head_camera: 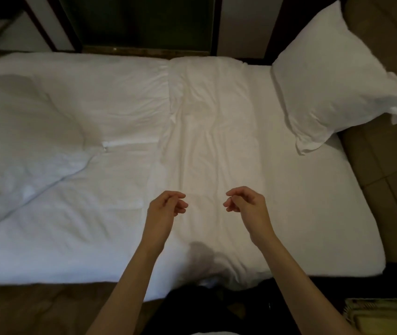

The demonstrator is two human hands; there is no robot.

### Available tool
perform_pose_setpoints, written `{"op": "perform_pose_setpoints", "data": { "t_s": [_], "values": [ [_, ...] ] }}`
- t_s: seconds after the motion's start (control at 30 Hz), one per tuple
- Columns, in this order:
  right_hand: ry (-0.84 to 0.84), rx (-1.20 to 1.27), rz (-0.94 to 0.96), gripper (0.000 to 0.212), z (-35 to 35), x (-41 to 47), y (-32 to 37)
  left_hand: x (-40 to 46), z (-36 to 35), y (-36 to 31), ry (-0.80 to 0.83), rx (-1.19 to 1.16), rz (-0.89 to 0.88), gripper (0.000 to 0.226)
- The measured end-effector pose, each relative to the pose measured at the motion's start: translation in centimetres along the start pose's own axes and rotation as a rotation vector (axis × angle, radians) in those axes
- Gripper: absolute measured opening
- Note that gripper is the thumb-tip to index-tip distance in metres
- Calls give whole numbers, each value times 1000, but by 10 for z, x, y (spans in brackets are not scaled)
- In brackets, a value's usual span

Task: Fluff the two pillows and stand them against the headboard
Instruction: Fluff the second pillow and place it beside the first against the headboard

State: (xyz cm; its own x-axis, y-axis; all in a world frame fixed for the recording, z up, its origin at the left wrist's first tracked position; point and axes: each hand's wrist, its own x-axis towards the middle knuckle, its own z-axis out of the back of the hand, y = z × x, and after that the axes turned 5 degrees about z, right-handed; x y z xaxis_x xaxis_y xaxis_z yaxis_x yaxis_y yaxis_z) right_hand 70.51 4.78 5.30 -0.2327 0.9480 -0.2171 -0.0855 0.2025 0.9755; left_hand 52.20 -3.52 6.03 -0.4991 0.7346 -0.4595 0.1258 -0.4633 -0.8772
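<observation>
Both bare forearms reach out over the bed from the bottom of the shot, hands hovering above the sheet roughly side by side with a gap between them. The left hand has its fingers loosely curled inward, thumb near the fingertips, grip released with nothing in it. The right hand mirrors it, fingers half curled toward the left one, and it's not grasping anything either. Neither hand seems to touch the fabric, though it's hard to be sure from this angle. One pillow is at the far right, plump and puffy in a white case, leaning up against the tan padded headboard, with the loose open end of the case flopping out on its near side. The other pillow lies flat on the left part of the bed, well away from the headboard, looking softer and a bit squashed, with a creased corner pointing toward the middle. Between them the white duvet is wrinkled, and a short zipper shows on its edge. The sheet under the hands has long soft creases. Brownish floor shows below the mattress edge.
</observation>
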Motion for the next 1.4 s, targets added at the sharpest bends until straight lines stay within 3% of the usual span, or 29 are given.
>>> {"op": "perform_pose_setpoints", "data": {
  "t_s": [0.27, 0.7, 0.9, 1.1, 1.27, 1.4],
  "values": [
    [109, -26, 1, 24, -101, 14, 4, 28, 85, 3, -153, -91, -17, 28],
    [143, -71, -25, 24, -385, 65, 6, 154, 345, 13, -229, -46, 18, 29],
    [162, -184, -29, 27, -485, 100, 0, 210, 449, 22, -421, -76, 47, 21],
    [155, -397, 21, 16, -553, 169, -21, 281, 526, 39, -671, 21, 233, 36],
    [182, -520, -95, 34, -593, 240, -48, 335, 560, 53, -699, 39, 493, 53],
    [257, -755, -221, 52, -613, 282, -79, 358, 572, 82, -710, 0, 585, 60]
  ]
}}
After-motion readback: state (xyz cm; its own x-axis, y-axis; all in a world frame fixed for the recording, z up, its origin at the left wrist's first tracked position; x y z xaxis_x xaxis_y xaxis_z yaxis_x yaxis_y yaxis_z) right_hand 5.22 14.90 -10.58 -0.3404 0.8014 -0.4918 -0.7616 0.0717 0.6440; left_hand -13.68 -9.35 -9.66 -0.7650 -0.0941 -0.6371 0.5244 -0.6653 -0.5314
